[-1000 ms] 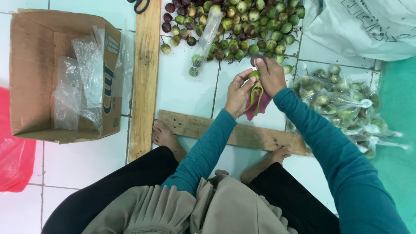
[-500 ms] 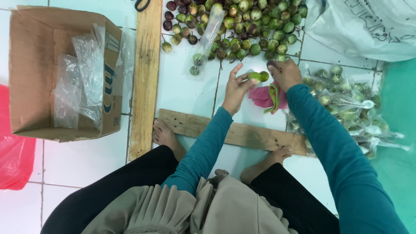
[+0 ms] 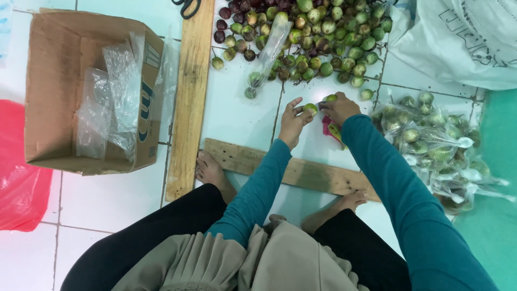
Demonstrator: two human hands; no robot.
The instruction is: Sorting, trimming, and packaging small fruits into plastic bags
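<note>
Where the view begins at far left, a red plastic bag (image 3: pixel 19 172) lies on the white tiled floor (image 3: pixel 113 199), with an open cardboard box (image 3: pixel 54 91) beside it holding crumpled clear plastic bags (image 3: pixel 116 91). A long wooden plank (image 3: pixel 189 97) runs upright past the box; a second plank (image 3: pixel 291 170) lies crosswise under the person's bare feet. Above it, a clear bag part-filled with fruit (image 3: pixel 266 54) lies at the edge of a loose pile of green and dark purple fruits (image 3: pixel 318 32). Left hand (image 3: pixel 293 121): fingers pinched narrow on a small green fruit (image 3: pixel 310 108), held just above the floor tiles. Right hand (image 3: pixel 339 108): fingers closed on another green fruit (image 3: pixel 330 98), just beside the first; a pink item (image 3: pixel 327 128) shows under this hand, kind unclear. At right, a heap of filled clear fruit bags (image 3: pixel 436 145) lies near the right sleeve. A large white sack (image 3: pixel 458 37) occupies the upper right corner.
</note>
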